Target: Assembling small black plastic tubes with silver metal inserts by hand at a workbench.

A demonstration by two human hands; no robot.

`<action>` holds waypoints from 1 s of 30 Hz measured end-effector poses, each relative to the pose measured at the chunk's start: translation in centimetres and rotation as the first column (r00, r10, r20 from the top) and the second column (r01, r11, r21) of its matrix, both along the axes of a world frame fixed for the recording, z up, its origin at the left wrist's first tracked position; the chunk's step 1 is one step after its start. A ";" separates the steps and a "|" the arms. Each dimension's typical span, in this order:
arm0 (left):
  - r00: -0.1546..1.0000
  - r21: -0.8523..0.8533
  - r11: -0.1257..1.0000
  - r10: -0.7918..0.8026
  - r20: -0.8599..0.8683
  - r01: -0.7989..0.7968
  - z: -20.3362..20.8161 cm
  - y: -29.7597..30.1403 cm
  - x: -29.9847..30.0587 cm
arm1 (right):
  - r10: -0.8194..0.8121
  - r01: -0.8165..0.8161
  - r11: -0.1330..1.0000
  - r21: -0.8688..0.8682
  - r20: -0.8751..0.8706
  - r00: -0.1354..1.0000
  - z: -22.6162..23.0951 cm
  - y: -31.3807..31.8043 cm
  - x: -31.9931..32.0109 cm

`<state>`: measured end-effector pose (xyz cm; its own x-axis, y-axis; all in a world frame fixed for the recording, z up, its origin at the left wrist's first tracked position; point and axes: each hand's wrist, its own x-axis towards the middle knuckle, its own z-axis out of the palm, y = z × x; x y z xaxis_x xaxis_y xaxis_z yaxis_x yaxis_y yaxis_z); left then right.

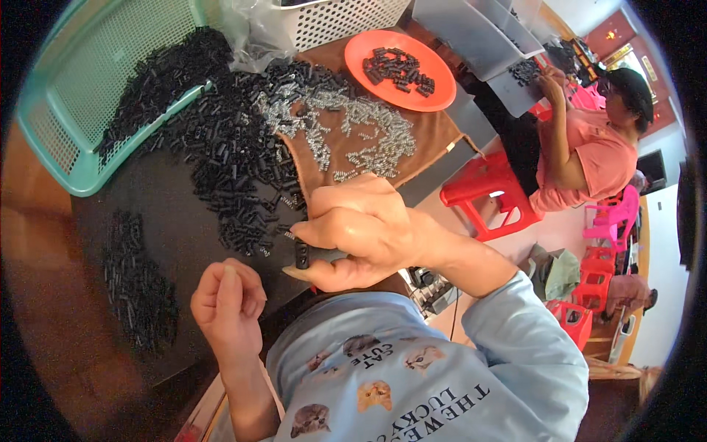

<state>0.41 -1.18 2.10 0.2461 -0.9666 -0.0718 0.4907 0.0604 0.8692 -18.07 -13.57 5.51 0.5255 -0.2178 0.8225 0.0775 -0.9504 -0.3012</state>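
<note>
R hand [361, 228] pinching small black plastic tube piece [301, 255] btwn thumb & fingers, near table front edge. L hand [224, 302] curling loosely shut, contents can't tell. Behind: black tube heap [221, 147], silver metal springs [353, 132], round orange plate [401, 70], teal mesh tray [66, 110].

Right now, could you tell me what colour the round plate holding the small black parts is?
Orange plate, seen best in the head view.

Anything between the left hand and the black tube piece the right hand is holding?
Nothing visible. The left hand is curled loosely just below-left of the small black plastic tube piece pinched in the right hand; only bare dark tabletop lies between them.
</note>
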 end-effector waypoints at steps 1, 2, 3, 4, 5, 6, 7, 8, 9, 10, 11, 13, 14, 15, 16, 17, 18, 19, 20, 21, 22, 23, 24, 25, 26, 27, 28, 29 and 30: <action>1.000 0.006 1.000 0.009 0.017 -0.009 0.0 0.0 0.0 | -0.010 0.010 1.000 0.002 -0.004 1.000 0.0 -0.1 -0.2; 1.000 0.003 1.000 0.005 0.014 -0.005 -0.1 0.0 0.0 | -0.014 0.014 1.000 -0.001 -0.007 1.000 -0.1 -0.2 -0.4; 1.000 0.017 1.000 0.007 0.012 -0.007 -0.1 0.0 -0.1 | -0.017 0.017 1.000 0.015 -0.008 1.000 -0.3 -0.3 -0.6; 1.000 0.030 1.000 0.008 0.011 -0.009 -0.2 0.0 -0.1 | -0.020 0.020 0.999 0.031 -0.008 1.000 -0.4 -0.5 -0.7; 1.000 0.028 1.000 0.005 0.009 -0.005 -0.3 -0.1 -0.1 | -0.023 0.024 0.999 0.029 -0.010 1.000 -0.6 -0.7 -0.9; 1.000 0.021 1.000 -0.002 0.024 0.001 -0.4 -0.1 -0.1 | -0.023 0.023 0.999 0.041 -0.010 1.000 -0.7 -0.9 -1.0; 0.999 0.015 1.000 -0.007 0.040 0.006 -0.5 -0.1 0.0 | -0.021 0.021 0.998 0.055 -0.009 1.000 -0.8 -1.0 -1.0; 0.999 0.015 1.000 -0.008 0.039 0.008 -0.6 -0.1 0.0 | -0.022 0.023 0.998 0.054 -0.011 1.000 -0.8 -1.0 -1.1; 0.999 0.021 1.000 -0.012 0.044 0.011 -0.5 0.0 0.1 | -0.043 0.044 0.997 0.056 -0.023 0.999 -0.8 -1.0 -1.2; 0.999 0.026 1.000 -0.017 0.048 0.015 -0.6 0.0 0.1 | -0.064 0.066 0.996 0.057 -0.036 0.997 -0.8 -1.0 -1.3; 0.999 0.026 1.000 -0.018 0.047 0.017 -0.6 0.0 0.1 | -0.065 0.068 0.996 0.056 -0.037 0.997 -0.8 -1.0 -1.4; 0.999 -0.011 1.000 -0.013 0.045 0.013 -0.7 -0.1 0.1 | -0.084 0.086 0.996 0.037 -0.042 0.996 -0.8 -1.1 -1.5; 0.999 -0.012 1.000 -0.014 0.044 0.015 -0.8 -0.1 0.1 | -0.085 0.087 0.996 0.036 -0.043 0.995 -0.7 -1.0 -1.6; 0.999 -0.013 1.000 -0.017 0.045 0.018 -0.8 -0.1 0.1 | -0.102 0.106 0.994 0.039 -0.076 0.992 -0.6 -0.9 -1.8; 0.999 -0.013 1.000 -0.020 0.046 0.021 -0.8 -0.1 0.1 | -0.119 0.124 0.991 0.042 -0.108 0.987 -0.5 -0.8 -1.9; 0.999 -0.014 1.000 -0.021 0.046 0.021 -0.8 -0.1 0.1 | -0.119 0.124 0.991 0.041 -0.109 0.987 -0.5 -0.9 -1.9; 0.999 0.000 1.000 -0.010 0.046 0.010 -0.7 0.0 0.0 | -0.121 0.124 0.992 0.025 -0.098 0.988 -0.5 -1.0 -1.7; 0.999 0.014 1.000 0.001 0.047 -0.002 -0.7 0.0 0.0 | -0.124 0.125 0.992 0.010 -0.088 0.988 -0.5 -1.1 -1.6; 0.999 0.012 1.000 0.001 0.047 -0.001 -0.7 0.0 0.0 | -0.124 0.125 0.992 0.008 -0.088 0.988 -0.5 -1.1 -1.6; 0.999 0.021 1.000 0.004 0.052 -0.005 -0.7 -0.1 0.1 | -0.094 0.097 0.995 0.030 -0.088 0.992 -0.6 -1.2 -1.6; 0.998 0.031 0.999 0.007 0.057 -0.009 -0.7 0.0 0.1 | -0.063 0.068 0.996 0.053 -0.086 0.994 -0.7 -1.2 -1.6; 0.998 0.030 1.000 0.007 0.057 -0.009 -0.7 0.0 0.1 | -0.063 0.068 0.996 0.052 -0.086 0.994 -0.9 -1.3 -1.5; 0.998 0.025 1.000 0.005 0.058 -0.007 -0.6 0.0 0.1 | -0.078 0.081 0.996 0.033 -0.066 0.995 -1.0 -1.4 -1.5; 0.998 0.020 1.000 0.004 0.058 -0.005 -0.6 0.0 0.0 | -0.092 0.093 0.996 0.015 -0.047 0.995 -1.1 -1.4 -1.5; 0.998 0.019 1.000 0.004 0.058 -0.005 -0.6 0.1 0.0 | -0.093 0.093 0.996 0.014 -0.046 0.995 -1.0 -1.4 -1.5; 0.997 0.010 1.000 0.006 0.079 -0.006 -0.6 0.2 -0.1 | -0.106 0.106 0.994 -0.006 -0.042 0.994 -0.9 -1.3 -1.5; 0.995 0.006 1.000 0.004 0.097 -0.005 -0.7 0.0 -0.1 | -0.122 0.121 0.992 -0.021 -0.042 0.992 -0.9 -1.4 -1.6; 0.996 0.009 1.000 -0.001 0.094 0.000 -0.9 -0.1 -0.1 | -0.126 0.125 0.992 -0.019 -0.045 0.991 -1.0 -1.5 -1.8; 0.996 0.005 1.000 0.003 0.094 -0.003 -1.1 -0.2 0.0 | -0.143 0.142 0.990 -0.018 -0.060 0.988 -1.2 -1.6 -2.0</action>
<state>0.37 -1.42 1.05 0.2548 -0.9655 -0.0535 0.4063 0.0567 0.9120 -20.11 -15.21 4.34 0.5389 -0.2829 0.7935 -0.0772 -0.9546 -0.2879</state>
